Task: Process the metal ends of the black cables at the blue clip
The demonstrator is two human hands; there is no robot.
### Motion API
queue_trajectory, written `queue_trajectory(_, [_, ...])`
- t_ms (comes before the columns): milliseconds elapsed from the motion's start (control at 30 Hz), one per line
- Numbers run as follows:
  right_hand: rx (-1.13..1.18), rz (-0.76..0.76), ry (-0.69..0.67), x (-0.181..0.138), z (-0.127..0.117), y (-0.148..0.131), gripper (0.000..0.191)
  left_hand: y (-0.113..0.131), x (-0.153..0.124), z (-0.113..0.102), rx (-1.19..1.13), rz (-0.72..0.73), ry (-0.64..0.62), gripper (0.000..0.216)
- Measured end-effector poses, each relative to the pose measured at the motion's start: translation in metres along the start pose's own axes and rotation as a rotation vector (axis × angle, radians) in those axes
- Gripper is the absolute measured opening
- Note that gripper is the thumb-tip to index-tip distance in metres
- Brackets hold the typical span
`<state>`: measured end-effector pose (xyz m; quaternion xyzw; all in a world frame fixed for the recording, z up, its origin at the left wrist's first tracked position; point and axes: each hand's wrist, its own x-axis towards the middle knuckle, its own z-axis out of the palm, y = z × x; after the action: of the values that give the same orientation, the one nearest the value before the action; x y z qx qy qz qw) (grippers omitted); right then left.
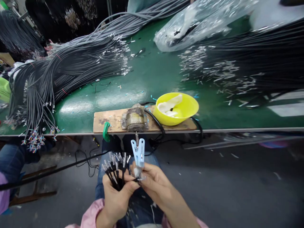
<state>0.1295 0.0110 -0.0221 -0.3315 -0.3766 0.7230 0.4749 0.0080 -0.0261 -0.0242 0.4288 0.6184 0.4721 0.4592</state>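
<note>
My left hand (117,193) is closed around a small bunch of black wires (115,167) whose metal-tipped ends fan upward. My right hand (154,182) pinches a light blue plastic clip (138,153) that stands upright between both hands, just right of the wire bunch. Both hands are held over my lap, below the front edge of the green table (142,76). Pink sleeves cover both wrists.
A wooden board (111,120) clamped at the table edge carries a metal block (135,119) and a yellow bowl (177,109). Large bundles of dark cables (66,69) lie left and right (249,60), with a plastic bag (201,22) behind. Another person's leg (9,161) is at the left.
</note>
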Motion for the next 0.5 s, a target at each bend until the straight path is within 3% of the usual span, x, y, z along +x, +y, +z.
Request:
queue_trajectory(100, [0.069, 0.184, -0.076, 0.006, -0.012, -0.005, 0.037, 0.003, 0.002, -0.003, 0.017, 0.009, -0.022, 0.017])
queue_trajectory(200, [-0.029, 0.147, 0.021, 0.016, -0.022, -0.014, 0.032, 0.009, 0.001, -0.005, 0.078, 0.001, 0.014, 0.014])
queue_trajectory(333, [-0.029, 0.033, 0.161, 0.037, -0.018, -0.029, 0.045, 0.016, -0.002, -0.003, 0.048, 0.019, 0.125, 0.015])
queue_trajectory(500, [0.189, 0.078, 0.147, 0.049, 0.003, -0.032, 0.047, 0.021, 0.005, 0.004, -0.075, 0.037, 0.176, 0.016])
